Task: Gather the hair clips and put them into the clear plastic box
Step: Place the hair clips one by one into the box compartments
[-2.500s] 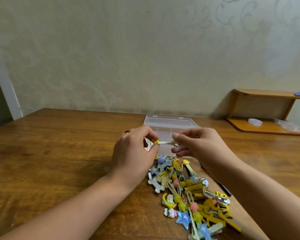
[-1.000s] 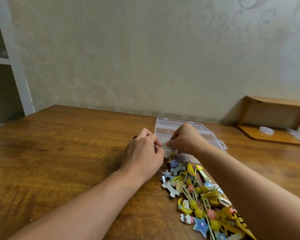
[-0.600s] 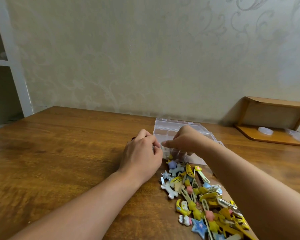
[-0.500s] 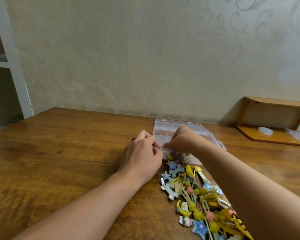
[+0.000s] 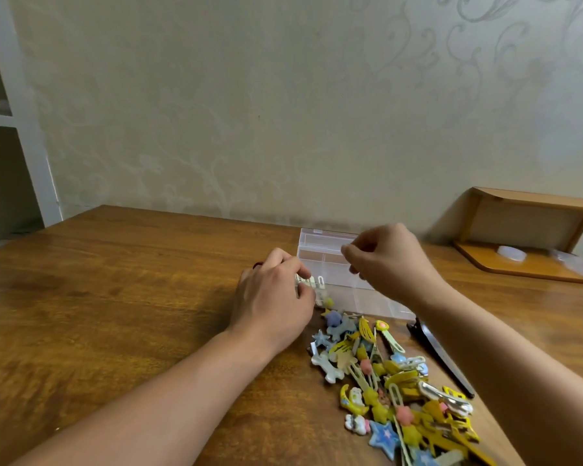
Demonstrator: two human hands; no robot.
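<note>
Now: clips going into box

Left hand (image 5: 272, 299) pinching pale clips (image 5: 312, 285) at clear plastic box (image 5: 327, 260) near-left corner. Right hand (image 5: 389, 264) hovering curled, contents unclear. Lying just beside box: colourful hair clips (image 5: 387, 375). No readable writing.

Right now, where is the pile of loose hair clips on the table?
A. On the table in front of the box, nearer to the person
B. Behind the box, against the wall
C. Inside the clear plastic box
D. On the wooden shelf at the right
A: the pile of hair clips lies on the bare table, on the near side of the clear plastic box.
</note>
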